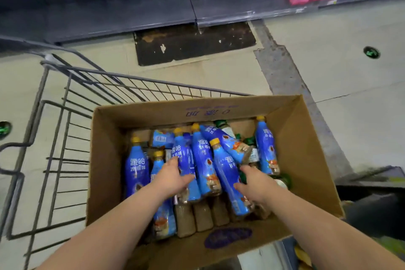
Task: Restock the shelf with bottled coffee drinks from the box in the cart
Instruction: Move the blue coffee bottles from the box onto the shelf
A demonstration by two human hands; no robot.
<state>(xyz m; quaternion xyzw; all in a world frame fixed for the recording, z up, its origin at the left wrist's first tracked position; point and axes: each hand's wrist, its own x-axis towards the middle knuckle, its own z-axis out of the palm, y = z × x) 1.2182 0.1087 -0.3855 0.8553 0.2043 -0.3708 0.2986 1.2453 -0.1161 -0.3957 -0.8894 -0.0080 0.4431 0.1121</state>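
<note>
Blue bottles point(203, 160) heaped in box point(306, 149) in cart point(135, 77); left hand point(172, 178) spread wide, fingers point(175, 161) touching one bottle; right hand point(256, 184) spread, just beside another; neither hand gripping.

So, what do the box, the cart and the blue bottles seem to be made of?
Box: brown corrugated cardboard, matte, with folded flaps.
Cart: grey metal wire, dull finish, thin crossing bars.
Blue bottles: probably clear plastic under glossy blue sleeves; brown drink shows at the bottom.
</note>
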